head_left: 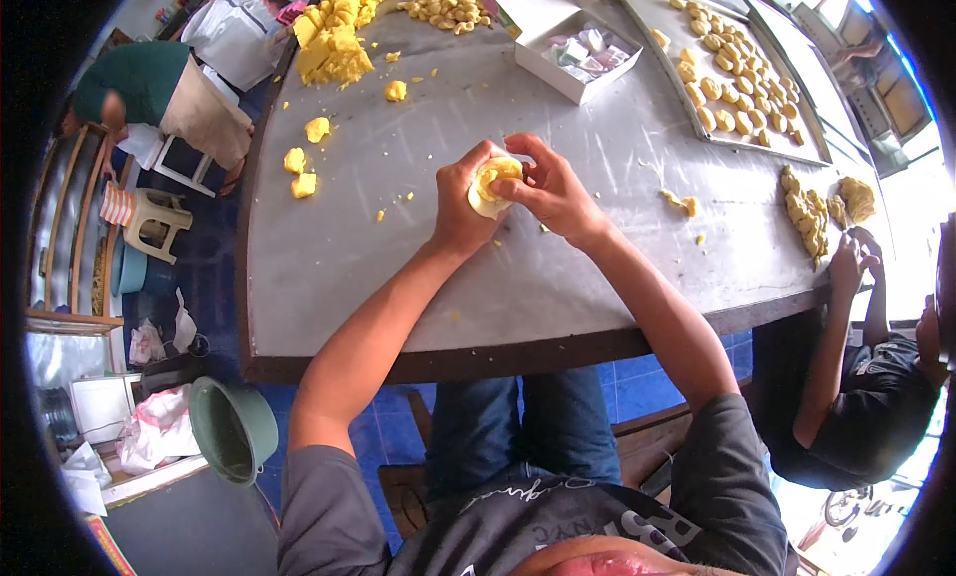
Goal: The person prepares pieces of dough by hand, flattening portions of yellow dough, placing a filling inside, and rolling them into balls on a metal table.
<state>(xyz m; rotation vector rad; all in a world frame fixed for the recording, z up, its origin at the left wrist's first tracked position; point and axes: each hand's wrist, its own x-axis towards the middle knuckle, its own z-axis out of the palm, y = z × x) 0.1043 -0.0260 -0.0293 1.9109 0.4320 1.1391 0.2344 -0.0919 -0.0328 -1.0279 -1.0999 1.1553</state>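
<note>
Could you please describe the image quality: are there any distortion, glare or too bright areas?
Head view: the table's dark front edge bends through fisheye distortion; black surrounds the image; the right rim, around the co-worker, is washed out; pale sheen marks the grey tabletop; left hand and right hand look reasonably sharp.

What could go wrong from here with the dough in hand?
The right hand has its thumb on the yellow filling; pressing too hard might split the pale dough cupped in the left hand. Loose yellow crumbs lie on the table and could stick to the dough if it touches down there.
</note>
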